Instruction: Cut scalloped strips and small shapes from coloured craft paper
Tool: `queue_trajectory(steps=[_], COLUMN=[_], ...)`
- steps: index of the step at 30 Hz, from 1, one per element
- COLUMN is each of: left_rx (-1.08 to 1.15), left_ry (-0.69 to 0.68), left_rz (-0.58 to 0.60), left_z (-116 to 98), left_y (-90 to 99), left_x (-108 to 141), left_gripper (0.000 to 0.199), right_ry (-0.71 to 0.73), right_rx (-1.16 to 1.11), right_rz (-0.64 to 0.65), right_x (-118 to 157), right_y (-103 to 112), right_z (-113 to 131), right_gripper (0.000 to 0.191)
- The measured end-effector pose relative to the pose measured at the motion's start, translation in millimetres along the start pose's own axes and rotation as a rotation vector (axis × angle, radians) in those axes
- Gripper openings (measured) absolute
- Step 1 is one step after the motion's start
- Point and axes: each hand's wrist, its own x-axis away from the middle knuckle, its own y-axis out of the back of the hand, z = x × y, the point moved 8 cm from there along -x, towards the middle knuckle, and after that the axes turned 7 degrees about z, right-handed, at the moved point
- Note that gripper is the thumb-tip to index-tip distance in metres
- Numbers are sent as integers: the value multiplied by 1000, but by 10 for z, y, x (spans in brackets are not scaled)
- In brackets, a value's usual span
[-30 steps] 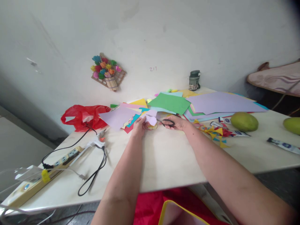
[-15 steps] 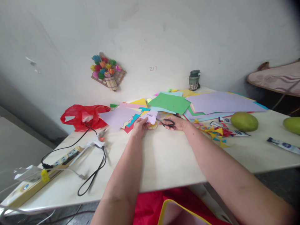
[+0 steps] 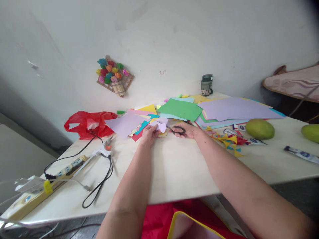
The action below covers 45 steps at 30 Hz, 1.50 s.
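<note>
A small lilac paper piece (image 3: 161,127) with a curved edge is pinched in my left hand (image 3: 149,133). My right hand (image 3: 188,130) is wrapped round a pair of black-handled scissors (image 3: 178,130), whose blades point left toward the lilac piece. Whether the blades touch the paper is too small to tell. Just beyond my left hand lie strips of blue paper (image 3: 144,126) and red paper (image 3: 137,136). A lilac sheet (image 3: 124,124) spreads to their left, and a green sheet (image 3: 180,109) lies farther back.
A glue gun (image 3: 106,149) and a power strip (image 3: 47,182) with loose cables are at left, near a red plastic bag (image 3: 84,121). To the right are yellow paper scraps (image 3: 228,141), glue tubes, a green mango (image 3: 260,129) and stacked coloured sheets (image 3: 236,109). A dark bottle (image 3: 206,85) stands behind.
The lilac piece has shifted very slightly in my left hand, near the scissors' tips. Both arms stay in almost the same place.
</note>
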Motion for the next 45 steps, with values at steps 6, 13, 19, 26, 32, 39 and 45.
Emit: queue_trajectory(steps=[6,13,19,26,32,39,45], left_rx=[-20,-17,15,14,-4,4,13], left_ry=[30,6,4,-2,-15,-32,-23], left_rz=[15,37,20,12,29,66,28], left_z=[-5,-14,-18,-22,-22,-25,4], left_y=[-42,-74,-77,-73,-82,-113,-53], left_x=[21,33,41,51,52,53,29], left_gripper=[20,20,21,19,26,29,31], right_ry=[22,34,25,60,31,48,34], right_rx=[6,42,34,49,27,25,19], right_rz=[3,-31,-30,-20,-47,-53,-36], right_x=[-4,3,21,9,3,-19,-51], right_y=[-22,38,21,18,20,55,69], right_z=[45,29,61,77,70,51,13], right_gripper=[21,20,17,18,18,20,20])
